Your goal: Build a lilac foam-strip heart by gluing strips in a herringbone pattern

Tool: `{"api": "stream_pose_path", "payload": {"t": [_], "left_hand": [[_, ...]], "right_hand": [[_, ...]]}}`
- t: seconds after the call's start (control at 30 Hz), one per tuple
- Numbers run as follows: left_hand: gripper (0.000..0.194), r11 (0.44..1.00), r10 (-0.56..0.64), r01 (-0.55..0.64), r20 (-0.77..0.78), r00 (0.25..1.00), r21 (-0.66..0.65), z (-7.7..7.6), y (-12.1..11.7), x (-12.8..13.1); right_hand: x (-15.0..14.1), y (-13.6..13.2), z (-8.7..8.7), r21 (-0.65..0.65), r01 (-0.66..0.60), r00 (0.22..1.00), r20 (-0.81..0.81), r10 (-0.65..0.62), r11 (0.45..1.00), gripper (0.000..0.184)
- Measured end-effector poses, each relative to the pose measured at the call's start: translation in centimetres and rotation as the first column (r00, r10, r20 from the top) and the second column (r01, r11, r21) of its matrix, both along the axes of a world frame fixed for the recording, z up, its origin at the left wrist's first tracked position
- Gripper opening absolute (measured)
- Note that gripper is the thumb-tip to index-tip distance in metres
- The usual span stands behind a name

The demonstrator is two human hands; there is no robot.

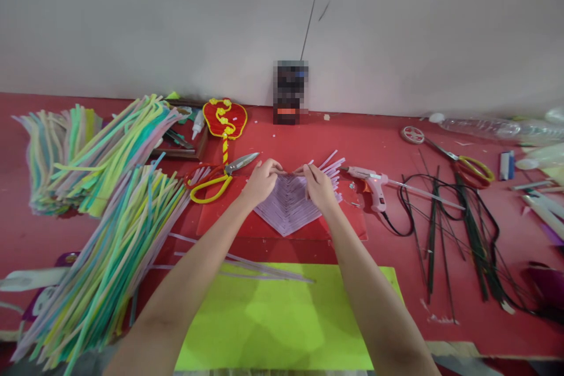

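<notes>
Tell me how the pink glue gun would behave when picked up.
The pink glue gun would probably drag its black cord along. The long stick jutting from its back may brush the dark stems it crosses.

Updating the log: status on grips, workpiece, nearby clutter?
Left grip, right grip: at far edge of lilac piece. Piece on red board. Scissors beside left grip.

Pixelation masks a dark upright object (289,94) against the wall (176,29). The left hand (263,181) and right hand (318,185) partly hide a lilac chevron piece (285,214); the detail at their fingers (273,165) is too small to tell. The bottom edge crops both forearms (176,299).
</notes>
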State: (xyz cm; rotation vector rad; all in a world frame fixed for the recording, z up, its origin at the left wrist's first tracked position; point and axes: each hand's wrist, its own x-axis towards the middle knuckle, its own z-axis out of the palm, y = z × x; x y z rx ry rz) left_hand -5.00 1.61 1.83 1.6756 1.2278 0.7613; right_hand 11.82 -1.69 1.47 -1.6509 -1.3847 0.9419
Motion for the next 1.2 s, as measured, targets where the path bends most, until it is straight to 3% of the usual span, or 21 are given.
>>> {"api": "stream_pose_path", "payload": {"t": [0.87,1.2], "left_hand": [[0.026,0.998,0.057,-0.057,0.008,0.998,-0.014,0.0,-1.0,-2.5],[0.028,0.996,0.089,-0.09,-0.038,0.995,-0.013,1.1,-2.7,-3.2]], "right_hand": [[1.5,-1.8,0.6,-0.069,0.103,0.995,-0.008,-0.104,0.992,0.033],[1.8,-2.9,0.3,-0.072,0.136,0.99,-0.034,-0.139,0.988,0.032]]}}
